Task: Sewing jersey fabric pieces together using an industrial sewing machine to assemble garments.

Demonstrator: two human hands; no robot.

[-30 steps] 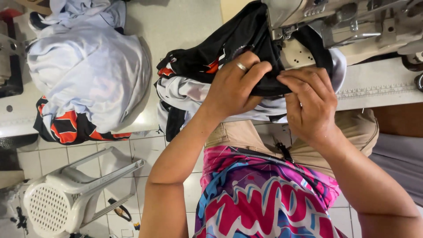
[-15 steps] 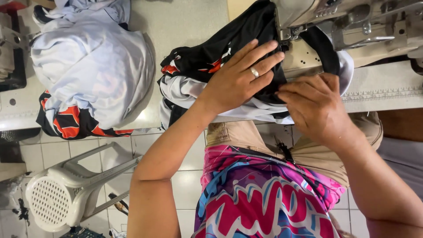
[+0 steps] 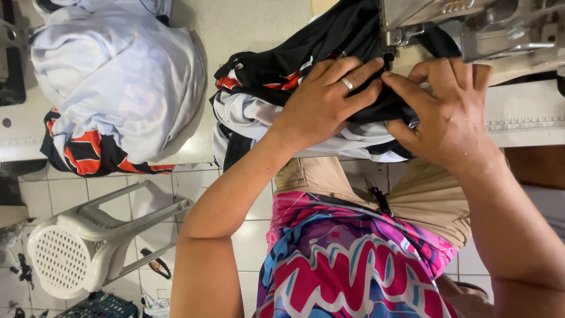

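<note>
Both of the person's hands lie flat on a black garment (image 3: 306, 76) with orange and white patches, which is spread on the pale desk (image 3: 247, 23) under the head of a sewing machine (image 3: 471, 29) at the top right. The left hand (image 3: 323, 100), wearing a ring (image 3: 347, 83) on one finger, presses down on the black cloth with fingers stretched toward the machine's needle area; its grip is open and flat, closing on nothing. The right hand (image 3: 450, 115) rests just beside it, fingers extended and touching the same cloth, fingertips meeting those of the left hand close below the machine's foot; its grip is likewise flat and not closed around anything. White fabric (image 3: 265, 115) of the same bundle hangs over the desk's front edge above the person's tan trousers (image 3: 424, 194). Well to the left on the desk sits a heap of light blue clothing (image 3: 118, 82) over a black and orange piece (image 3: 82, 153). On the tiled floor (image 3: 194, 182) below lies a white plastic stool (image 3: 88, 241), tipped on its side.
</note>
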